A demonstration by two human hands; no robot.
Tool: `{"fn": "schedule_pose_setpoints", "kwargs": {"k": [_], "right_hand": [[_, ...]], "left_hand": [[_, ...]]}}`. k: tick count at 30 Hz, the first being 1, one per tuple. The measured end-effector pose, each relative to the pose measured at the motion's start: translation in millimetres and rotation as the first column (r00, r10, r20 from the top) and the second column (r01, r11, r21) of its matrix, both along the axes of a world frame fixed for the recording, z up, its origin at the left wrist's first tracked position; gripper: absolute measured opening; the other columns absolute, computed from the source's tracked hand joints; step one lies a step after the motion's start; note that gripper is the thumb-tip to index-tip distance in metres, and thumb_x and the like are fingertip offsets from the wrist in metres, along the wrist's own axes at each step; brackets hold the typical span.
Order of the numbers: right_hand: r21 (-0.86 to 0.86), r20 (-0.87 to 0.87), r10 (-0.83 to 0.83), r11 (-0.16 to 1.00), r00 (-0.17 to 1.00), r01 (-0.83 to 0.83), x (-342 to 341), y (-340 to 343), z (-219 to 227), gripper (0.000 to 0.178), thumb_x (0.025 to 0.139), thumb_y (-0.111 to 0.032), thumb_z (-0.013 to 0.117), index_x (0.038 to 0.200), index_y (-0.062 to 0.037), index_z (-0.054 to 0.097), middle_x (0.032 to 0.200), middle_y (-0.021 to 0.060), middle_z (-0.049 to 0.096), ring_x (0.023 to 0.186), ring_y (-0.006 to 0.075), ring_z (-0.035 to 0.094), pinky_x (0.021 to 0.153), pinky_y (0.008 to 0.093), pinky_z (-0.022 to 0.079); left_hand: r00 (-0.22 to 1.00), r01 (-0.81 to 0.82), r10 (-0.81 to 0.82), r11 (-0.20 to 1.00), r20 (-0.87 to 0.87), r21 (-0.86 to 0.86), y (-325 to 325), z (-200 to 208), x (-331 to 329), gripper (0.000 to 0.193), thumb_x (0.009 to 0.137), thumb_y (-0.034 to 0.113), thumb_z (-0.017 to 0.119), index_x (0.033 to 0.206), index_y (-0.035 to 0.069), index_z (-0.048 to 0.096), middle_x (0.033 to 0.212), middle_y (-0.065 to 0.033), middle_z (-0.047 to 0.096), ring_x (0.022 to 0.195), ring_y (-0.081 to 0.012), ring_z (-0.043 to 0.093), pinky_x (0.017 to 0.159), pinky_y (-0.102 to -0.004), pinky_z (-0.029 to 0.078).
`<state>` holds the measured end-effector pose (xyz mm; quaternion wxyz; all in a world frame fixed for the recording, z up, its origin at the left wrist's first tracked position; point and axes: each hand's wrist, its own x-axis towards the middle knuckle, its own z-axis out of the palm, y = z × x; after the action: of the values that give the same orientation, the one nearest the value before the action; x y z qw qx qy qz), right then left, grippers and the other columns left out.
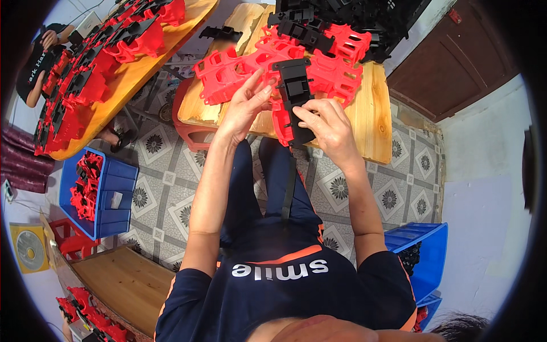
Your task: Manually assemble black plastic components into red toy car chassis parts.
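In front of me a black moulded plastic part (296, 86) lies against a red plastic frame (281, 122), both at the near edge of the wooden table. My right hand (333, 128) pinches the black part's lower right side between thumb and fingers. On the other side is my left hand (249, 108), its fingers stretched apart and their tips close to the part's left edge; whether they touch it I cannot tell. Just beyond, several red plastic frames (225, 74) are piled, with more black parts (305, 35) on top. A dark strap (290, 191) hangs below the part.
Wooden table (373, 119) ahead, with a heap of black parts (393, 28) behind. At left, a long table (134, 94) carries rows of red and black assemblies; another person (43, 62) is beyond it. Blue bins stand left (117, 194) and right (430, 259). A brown door (456, 62) is far right.
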<state>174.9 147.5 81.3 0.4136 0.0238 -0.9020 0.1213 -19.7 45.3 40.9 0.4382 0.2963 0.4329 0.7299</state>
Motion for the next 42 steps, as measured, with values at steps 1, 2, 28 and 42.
{"fn": "schedule_pose_setpoints", "kwargs": {"k": [1, 2, 28, 42], "right_hand": [[0.009, 0.003, -0.019, 1.0, 1.0, 0.019, -0.5, -1.0, -1.2, 0.042, 0.066, 0.009, 0.073, 0.105, -0.0044, 0.068, 0.096, 0.0075, 0.061, 0.087, 0.0246, 0.059, 0.071, 0.0339, 0.055], [0.019, 0.004, -0.036, 0.999, 0.999, 0.036, -1.5, -1.6, -2.2, 0.037, 0.067, 0.003, 0.073, 0.102, -0.0055, 0.067, 0.094, 0.0055, 0.061, 0.088, 0.0248, 0.06, 0.076, 0.0367, 0.05], [-0.918, 0.052, 0.4, 0.38, 0.915, -0.114, -87.2, -34.9, 6.7, 0.053, 0.091, -0.017, 0.065, 0.139, 0.0, 0.047, 0.131, 0.0148, 0.057, 0.119, 0.0248, 0.056, 0.101, 0.0361, 0.043], [-0.851, -0.133, 0.76, 0.241, 0.636, -0.467, -170.5, -159.2, -62.3, 0.072, 0.09, -0.006, 0.064, 0.151, 0.0022, 0.026, 0.141, 0.0162, 0.046, 0.119, 0.0239, 0.054, 0.1, 0.0368, 0.045]], "left_hand": [[1.0, -0.005, 0.005, 1.0, -0.012, 0.0, -0.7, 0.4, 1.6, 0.078, 0.094, 0.02, 0.066, 0.154, 0.005, 0.018, 0.147, -0.0167, 0.045, 0.112, -0.0162, 0.058, 0.083, -0.0295, 0.05], [1.0, -0.013, 0.013, 1.0, -0.026, 0.001, -1.5, 1.2, 2.2, 0.078, 0.094, 0.02, 0.066, 0.154, 0.005, 0.018, 0.147, -0.0163, 0.045, 0.114, -0.0164, 0.057, 0.084, -0.0299, 0.05], [0.746, -0.542, 0.578, 0.815, -0.33, 0.204, -53.7, 7.4, 31.2, 0.041, 0.092, 0.02, 0.065, 0.126, 0.004, 0.048, 0.113, -0.0069, 0.057, 0.106, -0.0146, 0.054, 0.094, -0.0309, 0.046], [0.341, -0.752, 0.752, 0.578, -0.564, 0.316, -266.9, 24.4, 16.0, 0.137, 0.061, 0.026, 0.091, 0.155, 0.007, -0.007, 0.159, -0.0205, 0.012, 0.146, -0.03, 0.022, 0.118, -0.0396, 0.022]]}}
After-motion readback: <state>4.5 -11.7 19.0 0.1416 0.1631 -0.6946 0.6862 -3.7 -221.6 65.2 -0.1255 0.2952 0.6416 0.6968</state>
